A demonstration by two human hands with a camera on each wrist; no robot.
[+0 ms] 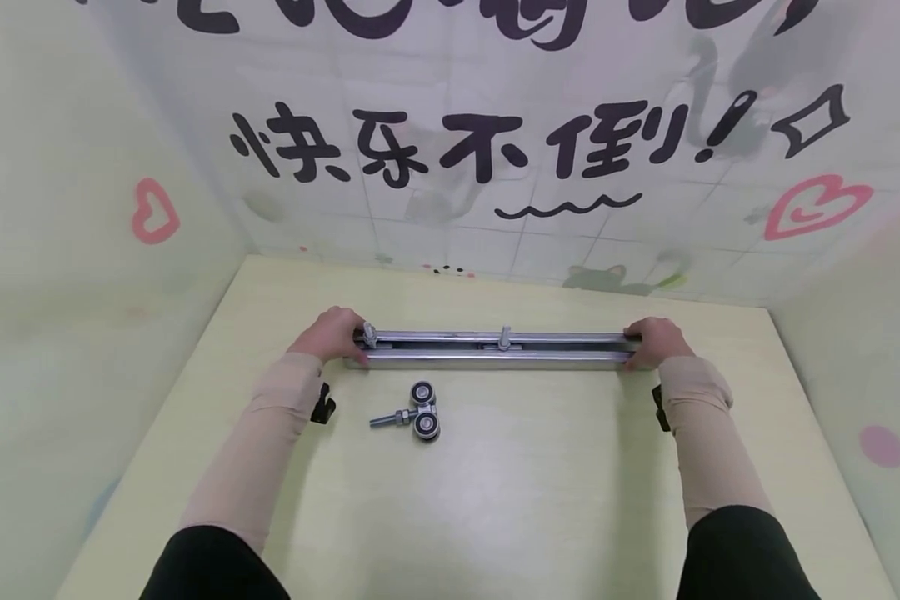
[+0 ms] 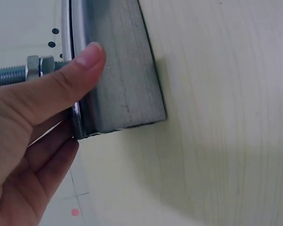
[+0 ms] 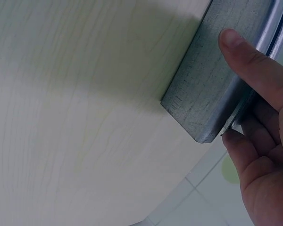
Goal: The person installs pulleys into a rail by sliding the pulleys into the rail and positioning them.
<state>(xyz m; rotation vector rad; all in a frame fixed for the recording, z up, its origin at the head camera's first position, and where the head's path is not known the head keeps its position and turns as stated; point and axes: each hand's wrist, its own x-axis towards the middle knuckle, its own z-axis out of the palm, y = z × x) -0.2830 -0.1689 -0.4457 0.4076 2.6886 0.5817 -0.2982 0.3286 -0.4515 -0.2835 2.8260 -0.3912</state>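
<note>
A long metal track (image 1: pixel 495 357) with a slot along its top lies crosswise on the table. My left hand (image 1: pixel 333 335) grips its left end, thumb on the near side in the left wrist view, beside an upright threaded bolt (image 2: pixel 9 76) with nuts. At the other end, my right hand (image 1: pixel 654 342) holds the track between thumb and fingers; the right wrist view shows the thumb on the track's side (image 3: pixel 203 80). A second bolt (image 1: pixel 505 337) sticks up from the slot near the middle. The parts below these bolts are hidden inside the track.
In front of the track, left of centre, a loose roller hanger (image 1: pixel 423 410) lies on its side, its threaded bolt pointing left. The pale wooden table (image 1: pixel 525 492) meets a printed backdrop (image 1: pixel 450 233) at the back and pale walls at both sides.
</note>
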